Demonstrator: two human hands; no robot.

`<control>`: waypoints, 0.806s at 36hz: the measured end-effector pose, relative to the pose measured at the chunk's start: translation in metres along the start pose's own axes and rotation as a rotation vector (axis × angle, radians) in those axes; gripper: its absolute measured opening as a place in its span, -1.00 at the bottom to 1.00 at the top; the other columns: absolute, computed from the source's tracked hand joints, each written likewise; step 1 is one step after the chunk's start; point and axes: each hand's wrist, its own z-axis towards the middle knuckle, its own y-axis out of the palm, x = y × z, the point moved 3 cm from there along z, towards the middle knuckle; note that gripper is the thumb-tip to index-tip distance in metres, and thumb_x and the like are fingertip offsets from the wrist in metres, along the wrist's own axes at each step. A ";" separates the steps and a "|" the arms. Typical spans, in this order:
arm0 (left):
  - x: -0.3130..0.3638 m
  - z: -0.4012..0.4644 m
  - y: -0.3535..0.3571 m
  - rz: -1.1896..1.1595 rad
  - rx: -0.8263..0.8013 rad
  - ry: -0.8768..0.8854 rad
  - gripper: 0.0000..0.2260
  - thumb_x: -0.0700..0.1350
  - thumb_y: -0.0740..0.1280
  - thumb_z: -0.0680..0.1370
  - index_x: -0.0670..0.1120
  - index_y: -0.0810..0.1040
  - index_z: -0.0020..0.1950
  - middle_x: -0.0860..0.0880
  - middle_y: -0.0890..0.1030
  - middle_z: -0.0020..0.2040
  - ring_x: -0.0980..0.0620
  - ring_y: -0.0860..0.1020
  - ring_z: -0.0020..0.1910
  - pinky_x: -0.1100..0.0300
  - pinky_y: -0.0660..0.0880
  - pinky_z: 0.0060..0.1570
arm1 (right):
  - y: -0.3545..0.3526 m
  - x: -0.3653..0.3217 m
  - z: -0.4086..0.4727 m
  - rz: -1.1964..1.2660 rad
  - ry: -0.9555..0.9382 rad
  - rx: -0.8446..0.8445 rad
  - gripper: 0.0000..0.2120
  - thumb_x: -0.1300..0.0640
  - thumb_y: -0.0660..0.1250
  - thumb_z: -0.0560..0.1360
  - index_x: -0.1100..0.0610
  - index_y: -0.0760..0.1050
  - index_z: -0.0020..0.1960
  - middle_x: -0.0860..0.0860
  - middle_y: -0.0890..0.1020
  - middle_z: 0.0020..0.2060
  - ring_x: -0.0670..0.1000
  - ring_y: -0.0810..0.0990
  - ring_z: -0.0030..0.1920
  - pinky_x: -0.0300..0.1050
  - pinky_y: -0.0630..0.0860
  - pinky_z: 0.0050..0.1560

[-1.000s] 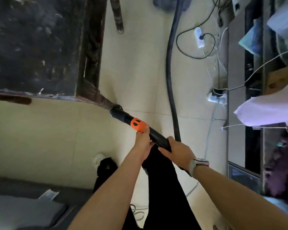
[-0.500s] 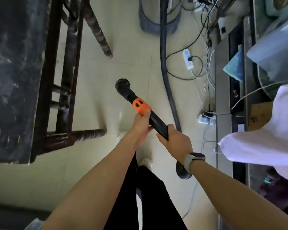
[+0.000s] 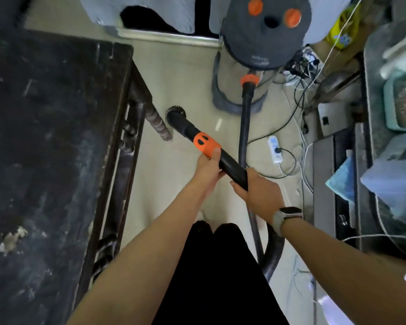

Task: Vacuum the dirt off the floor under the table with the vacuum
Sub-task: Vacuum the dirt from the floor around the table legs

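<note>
Wand [image 3: 230, 164] clamped in left hand [image 3: 208, 168] at orange collar [image 3: 206, 145], right hand [image 3: 259, 191] gripping behind.

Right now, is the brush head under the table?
No. The brush head is on open floor beside the table leg, not under the top.

1. Both bare forearms reach forward and down from the bottom edge of the view, converging toward the middle.
2. The left hand [image 3: 208, 168] is farther forward, fingers curled around the vacuum wand [image 3: 232, 168], thumb lying up along its orange collar.
3. The right hand [image 3: 259, 192] grips the wand just behind the left, knuckles up.
4. A watch sits on the right wrist.
5. Black-clad legs show below the arms.
</note>
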 end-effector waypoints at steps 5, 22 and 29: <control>0.074 0.045 0.014 -0.008 0.044 0.042 -0.63 -0.09 0.13 0.67 -0.28 0.28 0.40 -0.21 0.47 0.30 -0.12 0.49 0.21 0.06 0.50 0.13 | -0.047 -0.018 0.075 -0.023 -0.059 0.000 -0.59 -0.18 0.18 0.56 0.16 0.33 0.14 0.09 0.59 -0.18 0.18 0.60 -0.17 -0.06 0.38 -0.26; 0.286 0.182 0.017 -0.308 0.298 0.140 -0.77 -0.09 0.16 0.65 -0.21 0.29 0.22 -0.15 0.47 0.17 -0.11 0.51 0.14 0.09 0.54 -0.02 | -0.191 -0.109 0.331 -0.237 -0.433 -0.096 -0.58 -0.18 0.20 0.55 0.19 0.38 0.10 0.05 0.55 -0.26 0.17 0.61 -0.19 -0.08 0.37 -0.29; 0.343 0.221 -0.033 -0.408 0.391 0.153 -0.88 -0.10 0.18 0.64 -0.14 0.40 -0.01 -0.16 0.54 0.07 -0.18 0.55 0.16 -0.03 0.52 0.15 | -0.199 -0.179 0.406 -0.354 -0.563 -0.167 -0.59 -0.20 0.16 0.55 0.16 0.34 0.05 0.00 0.50 -0.30 0.15 0.61 -0.24 -0.10 0.35 -0.33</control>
